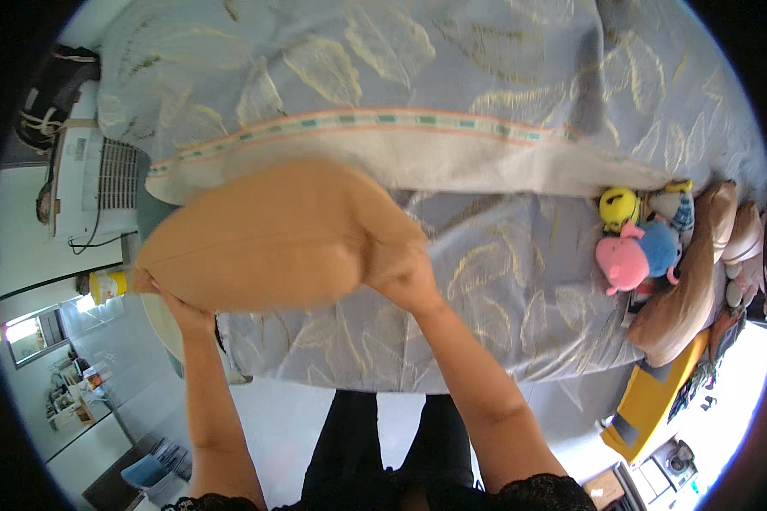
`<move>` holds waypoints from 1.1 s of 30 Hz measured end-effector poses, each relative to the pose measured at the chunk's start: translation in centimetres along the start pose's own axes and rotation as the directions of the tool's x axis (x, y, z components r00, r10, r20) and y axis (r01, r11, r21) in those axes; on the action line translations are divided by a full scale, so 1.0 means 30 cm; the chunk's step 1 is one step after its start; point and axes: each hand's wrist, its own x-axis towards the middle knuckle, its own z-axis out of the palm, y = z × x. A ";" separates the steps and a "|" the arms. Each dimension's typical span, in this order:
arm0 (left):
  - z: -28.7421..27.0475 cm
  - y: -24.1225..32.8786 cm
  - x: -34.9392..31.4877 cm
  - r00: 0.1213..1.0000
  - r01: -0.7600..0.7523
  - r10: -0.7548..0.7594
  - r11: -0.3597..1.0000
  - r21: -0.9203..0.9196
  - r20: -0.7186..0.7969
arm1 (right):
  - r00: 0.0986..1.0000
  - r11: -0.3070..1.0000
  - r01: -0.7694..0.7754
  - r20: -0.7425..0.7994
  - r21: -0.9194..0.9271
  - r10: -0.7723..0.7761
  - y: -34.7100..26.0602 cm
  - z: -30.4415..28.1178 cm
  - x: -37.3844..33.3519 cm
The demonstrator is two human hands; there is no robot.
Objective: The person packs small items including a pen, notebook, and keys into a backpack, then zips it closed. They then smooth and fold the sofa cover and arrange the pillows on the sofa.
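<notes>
A plump tan pillow [256, 243] is held up in front of me over the near left part of the bed, blurred by motion. My left hand [183, 311] grips its lower left corner, the fingers partly hidden behind the cloth. At its right end, my right hand [407, 277] is closed on a bunched corner. Beneath and behind the pillow lies a grey bedspread [520, 281] with a gold leaf pattern. Across it runs a cream cloth [477, 162] with a patterned border, partly covered by the pillow.
Pink [622, 262], blue [659, 249] and yellow [619, 209] soft toys sit at the bed's right end, beside a brown pillow [686, 298]. A yellow board [656, 400] stands at the lower right. To the left are a white appliance with a grille [119, 175] and a yellow container [106, 287].
</notes>
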 end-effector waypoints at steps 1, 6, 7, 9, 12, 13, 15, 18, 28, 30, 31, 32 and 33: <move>0.121 0.003 -0.069 1.000 0.004 -0.004 1.000 -0.030 0.008 | 0.999 0.998 -0.049 -0.004 -0.024 0.049 0.005 -0.047 -0.023; 0.045 0.163 -0.205 0.969 -0.026 0.005 0.996 0.084 0.246 | 0.918 0.827 0.024 -0.341 0.561 0.205 -0.257 -0.049 -0.143; 0.121 0.222 -0.220 0.941 -0.056 0.007 0.989 0.136 0.338 | 0.902 0.886 -0.063 -0.354 0.460 0.248 -0.297 -0.097 -0.147; 0.290 0.333 -0.257 0.902 -0.142 0.039 0.968 0.209 0.431 | 0.876 0.964 -0.090 -0.442 0.249 0.195 -0.447 -0.198 -0.091; 0.434 0.563 -0.177 0.795 -0.454 0.244 0.846 0.279 0.555 | 0.819 0.980 -0.017 -0.559 0.199 0.128 -0.686 -0.348 0.060; 0.537 0.669 -0.173 0.772 -0.536 0.325 0.794 0.285 0.546 | 0.815 0.980 0.092 -0.578 0.175 0.026 -0.797 -0.403 0.135; 0.720 0.866 -0.121 0.714 -0.679 0.463 0.642 0.357 0.525 | 0.696 0.982 0.100 -0.694 -0.162 -0.185 -1.074 -0.510 0.290; 0.955 1.208 0.143 0.439 -0.896 0.601 0.353 0.270 0.668 | 0.688 0.856 0.188 -0.558 -0.481 -0.464 -1.521 -0.636 0.429; 1.313 0.716 0.609 0.406 -0.806 0.587 -0.132 0.578 0.700 | 0.577 0.205 -0.065 -0.204 -0.977 -0.791 -1.016 -0.462 1.139; 1.307 0.680 0.551 0.590 -0.759 0.379 -0.042 0.650 0.713 | 0.418 0.134 0.100 -0.081 -0.986 -0.905 -1.016 -0.479 1.163; 1.273 0.676 0.600 0.482 -0.820 0.444 -0.075 0.568 0.755 | 0.339 0.121 0.202 -0.047 -0.972 -0.940 -1.022 -0.442 1.160; 1.217 0.657 0.704 0.386 -0.863 0.486 -0.111 0.493 0.784 | 0.779 0.392 0.235 -0.069 -0.889 -0.624 -1.098 -0.399 1.069; 1.272 0.627 0.682 0.249 -0.930 0.567 -0.085 0.357 0.785 | 0.889 0.470 0.148 -0.091 -0.870 -0.448 -1.157 -0.483 1.061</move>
